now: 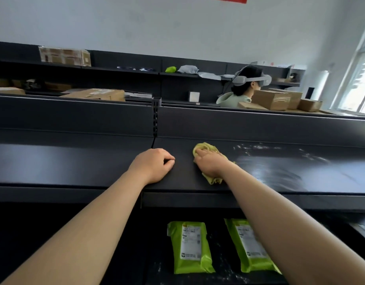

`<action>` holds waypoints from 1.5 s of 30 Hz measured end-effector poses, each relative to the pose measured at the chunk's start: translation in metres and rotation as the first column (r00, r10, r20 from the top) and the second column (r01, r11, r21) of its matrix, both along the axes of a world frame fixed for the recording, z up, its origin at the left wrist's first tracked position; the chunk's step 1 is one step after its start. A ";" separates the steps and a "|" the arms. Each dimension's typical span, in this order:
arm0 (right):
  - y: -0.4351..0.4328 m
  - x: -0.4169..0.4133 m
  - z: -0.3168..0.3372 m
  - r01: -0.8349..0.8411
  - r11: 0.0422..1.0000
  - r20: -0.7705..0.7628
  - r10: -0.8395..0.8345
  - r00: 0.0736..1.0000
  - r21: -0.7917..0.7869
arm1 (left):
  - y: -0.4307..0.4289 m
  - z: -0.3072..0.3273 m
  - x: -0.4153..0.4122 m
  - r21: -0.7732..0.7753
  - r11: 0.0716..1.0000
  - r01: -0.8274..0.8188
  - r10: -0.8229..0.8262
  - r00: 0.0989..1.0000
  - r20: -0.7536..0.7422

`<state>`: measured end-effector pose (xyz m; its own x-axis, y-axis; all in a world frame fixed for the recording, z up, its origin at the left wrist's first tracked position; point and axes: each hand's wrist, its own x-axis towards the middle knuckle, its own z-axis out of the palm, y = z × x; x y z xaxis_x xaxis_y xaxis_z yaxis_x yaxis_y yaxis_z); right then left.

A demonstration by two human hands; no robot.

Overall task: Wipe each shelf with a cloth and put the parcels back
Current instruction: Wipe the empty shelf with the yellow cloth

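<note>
A dark top shelf (74, 161) runs across the view at chest height. My right hand (210, 163) presses a crumpled yellow-green cloth (213, 178) flat onto it, fingers over the cloth. To the right of the cloth the shelf shows wet streaks and white specks (270, 159). My left hand (154, 164) rests on the shelf beside it, fingers curled under and holding nothing. On the lower shelf lie two green parcels with white labels, one (190, 246) in the middle and one (251, 245) partly hidden behind my right forearm.
A slotted upright post (155, 118) divides the shelf's back panel. Beyond it, cardboard boxes (277, 99) and bags sit on other dark racks, and a person wearing a headset (247, 87) stands behind. A window (360, 79) is at the far right.
</note>
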<state>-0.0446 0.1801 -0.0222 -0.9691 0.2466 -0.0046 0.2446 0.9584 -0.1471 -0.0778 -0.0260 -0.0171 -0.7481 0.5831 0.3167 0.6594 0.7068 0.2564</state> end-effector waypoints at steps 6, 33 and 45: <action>0.088 0.080 0.006 0.215 0.976 -0.007 -0.214 0.977 0.025 | 0.008 0.009 0.007 -0.057 0.998 -0.023 0.025 0.999 0.030; 0.150 0.065 0.024 -0.035 0.963 0.035 0.046 0.998 -0.269 | 0.162 0.013 0.019 -0.262 0.942 -0.207 0.221 0.975 0.024; 0.152 -0.018 0.026 -0.093 0.992 0.079 0.100 0.992 -0.081 | 0.198 0.012 0.018 -0.319 0.921 -0.222 0.261 0.962 0.084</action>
